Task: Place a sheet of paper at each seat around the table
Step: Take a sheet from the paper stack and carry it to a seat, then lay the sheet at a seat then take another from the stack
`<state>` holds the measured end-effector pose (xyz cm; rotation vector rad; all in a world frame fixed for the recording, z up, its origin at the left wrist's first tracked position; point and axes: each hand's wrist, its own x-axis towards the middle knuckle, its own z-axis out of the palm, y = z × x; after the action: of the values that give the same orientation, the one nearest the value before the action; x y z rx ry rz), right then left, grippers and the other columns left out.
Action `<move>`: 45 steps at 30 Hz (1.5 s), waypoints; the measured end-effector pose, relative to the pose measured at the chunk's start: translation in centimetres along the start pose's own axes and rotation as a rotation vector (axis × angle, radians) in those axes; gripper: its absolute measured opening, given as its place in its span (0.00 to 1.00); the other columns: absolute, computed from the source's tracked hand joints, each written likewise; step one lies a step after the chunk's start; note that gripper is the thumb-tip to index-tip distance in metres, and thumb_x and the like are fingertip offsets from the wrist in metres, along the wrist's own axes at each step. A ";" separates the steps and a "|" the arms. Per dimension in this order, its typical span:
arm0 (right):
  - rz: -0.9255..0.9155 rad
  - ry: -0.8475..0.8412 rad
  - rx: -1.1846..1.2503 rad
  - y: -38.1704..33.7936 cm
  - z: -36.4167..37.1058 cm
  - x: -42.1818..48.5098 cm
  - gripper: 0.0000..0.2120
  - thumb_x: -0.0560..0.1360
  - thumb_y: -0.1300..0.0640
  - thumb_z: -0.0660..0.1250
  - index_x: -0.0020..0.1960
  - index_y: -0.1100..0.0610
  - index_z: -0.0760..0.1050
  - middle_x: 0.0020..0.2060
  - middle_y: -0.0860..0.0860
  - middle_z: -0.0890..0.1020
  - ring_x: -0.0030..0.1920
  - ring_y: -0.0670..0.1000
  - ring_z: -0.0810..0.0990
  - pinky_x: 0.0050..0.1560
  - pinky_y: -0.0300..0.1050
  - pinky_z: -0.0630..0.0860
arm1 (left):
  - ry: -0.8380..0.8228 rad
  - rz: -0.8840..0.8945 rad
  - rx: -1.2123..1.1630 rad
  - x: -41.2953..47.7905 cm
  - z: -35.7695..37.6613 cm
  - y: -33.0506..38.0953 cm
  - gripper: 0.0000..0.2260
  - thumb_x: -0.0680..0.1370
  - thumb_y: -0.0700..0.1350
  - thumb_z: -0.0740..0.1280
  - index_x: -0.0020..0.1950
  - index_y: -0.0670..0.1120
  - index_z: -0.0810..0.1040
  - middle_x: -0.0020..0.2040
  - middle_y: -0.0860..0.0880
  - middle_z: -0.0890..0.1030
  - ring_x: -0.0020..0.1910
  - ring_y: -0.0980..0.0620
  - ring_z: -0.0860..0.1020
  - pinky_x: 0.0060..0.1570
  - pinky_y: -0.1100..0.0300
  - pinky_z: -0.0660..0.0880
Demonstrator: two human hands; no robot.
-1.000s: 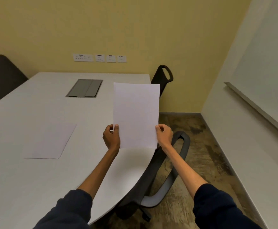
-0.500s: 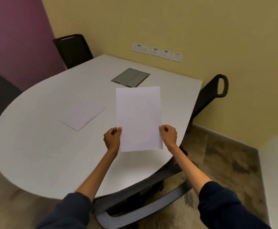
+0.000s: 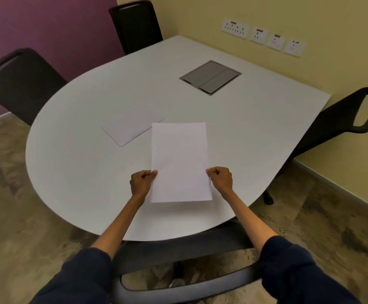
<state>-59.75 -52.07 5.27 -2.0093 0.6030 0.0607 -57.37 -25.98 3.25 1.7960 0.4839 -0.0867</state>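
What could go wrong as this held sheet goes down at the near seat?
1. The held sheet, pinched at its side edges by the left hand and right hand, could land overlapping the sheet already on the table, whose corner it hides from view.
2. Set too near the table's curved edge, it may slide off onto the chair.

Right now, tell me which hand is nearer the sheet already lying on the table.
Left. The left hand is just below the lying sheet; the right hand sits across the held sheet.
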 end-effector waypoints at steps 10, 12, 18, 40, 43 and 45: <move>0.090 -0.141 -0.172 3.6 3.8 3.0 0.24 0.75 0.58 0.67 0.26 0.51 0.61 0.24 0.44 0.66 0.26 0.44 0.64 0.29 0.40 0.61 | -0.061 -0.191 0.165 2.8 0.8 -5.6 0.11 0.76 0.43 0.72 0.49 0.34 0.83 0.51 0.37 0.84 0.53 0.39 0.81 0.55 0.50 0.77; 0.102 -0.156 -0.192 3.9 4.2 3.4 0.24 0.76 0.58 0.67 0.26 0.50 0.61 0.24 0.44 0.66 0.27 0.44 0.64 0.29 0.40 0.61 | -0.059 -0.222 0.169 2.7 0.8 -6.3 0.10 0.76 0.43 0.72 0.48 0.35 0.83 0.48 0.39 0.84 0.50 0.40 0.82 0.54 0.51 0.77; 0.131 -0.213 -0.242 5.7 5.6 4.6 0.23 0.76 0.58 0.67 0.25 0.51 0.62 0.25 0.45 0.67 0.27 0.45 0.65 0.32 0.41 0.63 | -0.032 -0.280 0.219 2.8 1.3 -7.8 0.09 0.76 0.44 0.72 0.41 0.38 0.83 0.48 0.39 0.84 0.51 0.40 0.82 0.55 0.50 0.76; 0.135 -0.185 -0.346 8.2 8.2 6.4 0.11 0.74 0.54 0.70 0.56 0.56 0.77 0.47 0.52 0.83 0.52 0.55 0.81 0.52 0.47 0.74 | 0.087 -0.372 0.416 3.4 2.3 -9.6 0.11 0.71 0.48 0.76 0.47 0.41 0.85 0.48 0.43 0.86 0.49 0.42 0.83 0.52 0.51 0.77; 0.124 -0.178 -0.337 8.3 8.2 6.2 0.12 0.74 0.54 0.70 0.56 0.55 0.76 0.46 0.52 0.83 0.51 0.55 0.81 0.52 0.47 0.75 | 0.091 -0.364 0.434 3.5 2.2 -9.7 0.11 0.71 0.48 0.77 0.45 0.41 0.85 0.47 0.44 0.85 0.49 0.42 0.83 0.50 0.52 0.77; 0.117 -0.176 -0.326 8.4 8.2 6.2 0.12 0.74 0.54 0.70 0.57 0.55 0.77 0.46 0.52 0.83 0.51 0.55 0.81 0.52 0.47 0.75 | 0.088 -0.359 0.439 3.5 2.0 -9.6 0.12 0.70 0.48 0.77 0.47 0.42 0.84 0.49 0.45 0.85 0.51 0.42 0.82 0.51 0.52 0.76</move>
<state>-56.33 -50.73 -7.46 -2.2491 0.6273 0.4268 -57.32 -24.97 -7.15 2.1259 0.9020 -0.3895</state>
